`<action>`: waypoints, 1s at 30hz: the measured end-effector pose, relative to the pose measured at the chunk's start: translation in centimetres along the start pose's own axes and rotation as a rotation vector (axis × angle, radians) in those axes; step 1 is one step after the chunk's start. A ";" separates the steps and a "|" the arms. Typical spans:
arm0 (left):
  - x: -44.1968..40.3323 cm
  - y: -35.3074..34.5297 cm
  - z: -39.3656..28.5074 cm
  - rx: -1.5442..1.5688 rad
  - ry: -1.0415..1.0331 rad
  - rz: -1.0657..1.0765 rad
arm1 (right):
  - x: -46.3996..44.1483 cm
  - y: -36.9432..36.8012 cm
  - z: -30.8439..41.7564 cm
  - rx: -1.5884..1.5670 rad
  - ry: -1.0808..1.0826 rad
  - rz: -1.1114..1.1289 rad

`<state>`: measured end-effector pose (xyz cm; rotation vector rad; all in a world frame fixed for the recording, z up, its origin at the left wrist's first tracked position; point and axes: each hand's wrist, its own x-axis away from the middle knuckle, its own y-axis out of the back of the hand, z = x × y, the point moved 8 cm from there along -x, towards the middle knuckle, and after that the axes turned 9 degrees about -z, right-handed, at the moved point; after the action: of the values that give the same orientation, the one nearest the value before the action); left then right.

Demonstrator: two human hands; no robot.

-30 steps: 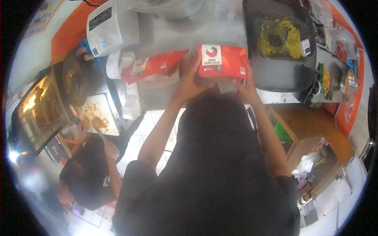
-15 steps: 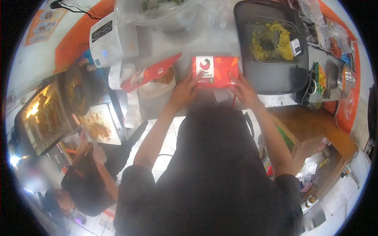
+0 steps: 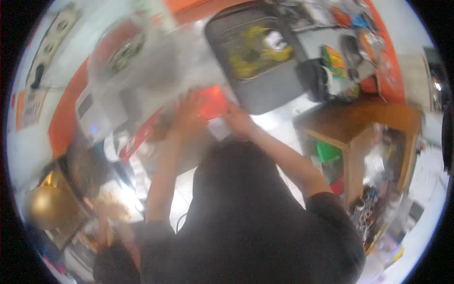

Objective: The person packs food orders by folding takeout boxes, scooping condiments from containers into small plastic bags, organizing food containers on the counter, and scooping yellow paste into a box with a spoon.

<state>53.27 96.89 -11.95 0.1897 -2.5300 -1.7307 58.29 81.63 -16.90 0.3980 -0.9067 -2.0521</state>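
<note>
Left hand (image 3: 189, 113) is up against the left side of a red box (image 3: 213, 102) with its fingers a bit apart, and the right hand (image 3: 239, 120) is at the box's right side. So the box sits between the two, but everything's pretty smeary and I honestly can't tell if either hand is actually gripping it.

Biggest thing around is the grey table (image 3: 163, 59), which runs under the black tray (image 3: 276, 90) and off to the left of it. Next up, a wooden cabinet (image 3: 350, 116), right of the tray and closer to the person. Yellow-green stuff is smeared around inside the tray.

Well left of the tray there's a bowl (image 3: 118, 49) with something green in it, and a white machine (image 3: 106, 113), also well left but nearer the person. That red box is just beside the tray's near left side. A red packet (image 3: 142, 137) lies further left of the tray, beyond the left hand. Smallest is a little white thing (image 3: 275, 41) inside the tray, too blurry to make out.
</note>
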 end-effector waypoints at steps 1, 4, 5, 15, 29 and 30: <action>-0.7 -1.1 0.8 0.048 0.008 0.037 | 0.5 1.5 1.2 0.082 0.038 0.022; -0.8 -2.4 1.1 -0.035 -0.069 0.067 | 2.4 9.7 2.9 -0.060 0.127 -0.200; -0.6 -2.8 1.8 -0.028 -0.047 0.024 | 3.8 15.4 3.1 -0.057 0.143 -0.413; -1.2 -0.1 -1.1 -0.011 0.057 0.053 | 16.3 32.5 -30.9 0.055 -0.772 -0.398; -1.6 0.2 -3.0 -0.051 0.037 -0.011 | 21.6 31.4 -31.1 0.327 -0.505 -0.705; -1.2 -0.6 -2.2 -0.025 0.013 -0.021 | 21.9 31.0 -31.4 0.423 -0.399 -0.584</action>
<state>54.74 94.84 -11.72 0.2260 -2.5049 -1.7626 80.51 37.65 -15.13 0.5345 -1.6316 -2.5145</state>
